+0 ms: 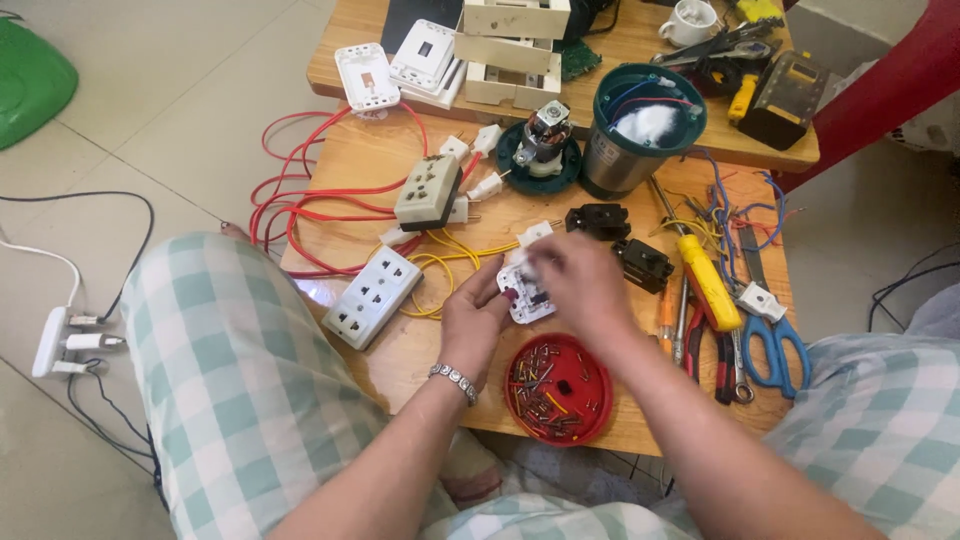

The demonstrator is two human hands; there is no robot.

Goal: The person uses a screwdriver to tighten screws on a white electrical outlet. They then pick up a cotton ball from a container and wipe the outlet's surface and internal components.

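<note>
My left hand [472, 318] grips the left edge of a small white socket part [527, 297] with red and dark inner pieces, held just above the wooden table [420, 345]. Over the part's top edge, my right hand [580, 283] pinches something small and white; it is blurred and I cannot tell what it is. Yellow wires [450, 262] run from the part toward a white multi-socket strip [373, 297]. A red round lid [558, 389] full of small screws lies right below both hands. A bracelet sits on my left wrist.
Two black switch blocks [620, 240], a yellow-handled screwdriver [707, 282], blue scissors [773, 342] and pliers lie to the right. Behind are a beige socket box [429, 192] on red cable, a small motor [541, 135], a metal can [640, 130] and stacked white boxes [512, 50].
</note>
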